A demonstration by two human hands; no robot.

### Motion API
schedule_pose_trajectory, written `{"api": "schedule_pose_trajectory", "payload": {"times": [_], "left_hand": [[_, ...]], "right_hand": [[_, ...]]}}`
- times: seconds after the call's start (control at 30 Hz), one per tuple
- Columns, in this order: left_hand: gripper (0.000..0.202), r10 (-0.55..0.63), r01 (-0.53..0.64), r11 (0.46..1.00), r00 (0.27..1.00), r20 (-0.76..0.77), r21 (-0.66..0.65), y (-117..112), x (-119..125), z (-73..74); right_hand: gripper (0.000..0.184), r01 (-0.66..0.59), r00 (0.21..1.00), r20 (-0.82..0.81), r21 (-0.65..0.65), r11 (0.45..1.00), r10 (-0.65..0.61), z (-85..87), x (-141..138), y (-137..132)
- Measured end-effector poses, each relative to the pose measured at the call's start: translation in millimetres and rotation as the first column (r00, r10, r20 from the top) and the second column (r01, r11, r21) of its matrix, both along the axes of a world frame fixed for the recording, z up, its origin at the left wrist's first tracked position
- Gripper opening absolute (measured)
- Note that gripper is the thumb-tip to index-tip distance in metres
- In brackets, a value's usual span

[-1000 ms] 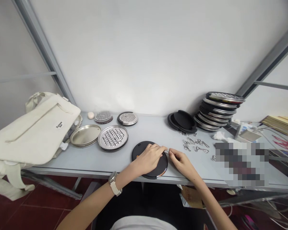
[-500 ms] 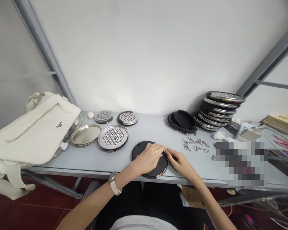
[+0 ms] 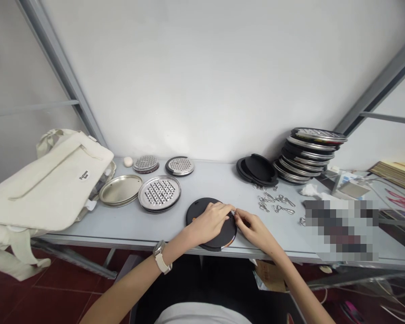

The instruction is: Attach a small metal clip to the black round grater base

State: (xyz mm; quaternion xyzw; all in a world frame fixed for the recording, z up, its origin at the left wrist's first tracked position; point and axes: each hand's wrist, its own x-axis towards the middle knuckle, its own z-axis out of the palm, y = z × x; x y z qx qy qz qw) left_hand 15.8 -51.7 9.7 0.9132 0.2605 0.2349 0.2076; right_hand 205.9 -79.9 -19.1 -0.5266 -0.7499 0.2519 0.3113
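Observation:
A round black disc (image 3: 202, 207) with a rim lies flat near the table's front edge, an orange patch showing along its lower right edge. Over its top rests my left hand (image 3: 213, 221), fingers curved towards the right rim and pressed on it. My right hand (image 3: 251, 227) pinches with closed fingertips at that rim, touching or nearly touching my left fingertips. Whatever small piece sits between the fingertips is hidden. Several small metal clips (image 3: 269, 198) lie loose to the right of my right hand.
On the left are round metal graters (image 3: 160, 193), plain metal discs (image 3: 121, 190) and a cream bag (image 3: 50, 184). Black round trays (image 3: 256, 168) and a tall stack of round graters (image 3: 310, 157) stand at the back right. A blurred patch covers part of the right side.
Both hands stay at the disc's right rim with almost no movement. The whole view has shifted very slightly.

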Motion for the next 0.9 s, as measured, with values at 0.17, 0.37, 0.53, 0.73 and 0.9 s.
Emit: {"api": "schedule_pose_trajectory", "payload": {"times": [0.17, 0.37, 0.53, 0.73, 0.9], "left_hand": [[0.026, -0.006, 0.006, 1.0, 1.0, -0.008, 0.005, -0.3, 0.1, -0.8], [0.028, -0.007, 0.007, 1.0, 1.0, -0.011, 0.0, -1.2, -0.4, 0.3], [0.029, -0.002, 0.002, 1.0, 1.0, -0.013, -0.014, -1.5, 0.0, 1.9], [0.031, 0.008, -0.008, 1.0, 1.0, -0.017, -0.009, -2.0, 0.3, 3.8], [0.027, -0.024, 0.024, 1.0, 0.999, 0.023, -0.011, 0.3, 0.5, 0.6]], "right_hand": [[0.03, -0.004, 0.998, -0.069, -0.025, 1.0, 0.002, -2.1, 1.1, 0.6], [0.031, 0.018, 0.995, -0.101, -0.031, 0.999, -0.021, -1.2, 1.1, 1.7], [0.032, 0.01, 0.996, -0.093, -0.028, 1.0, -0.012, 2.4, 0.1, 0.7], [0.033, 0.018, 0.995, -0.103, -0.025, 1.0, -0.021, 2.5, 0.8, -0.6], [0.036, 0.034, 0.991, -0.128, -0.037, 0.999, -0.039, 2.5, 0.3, -0.5]]}}
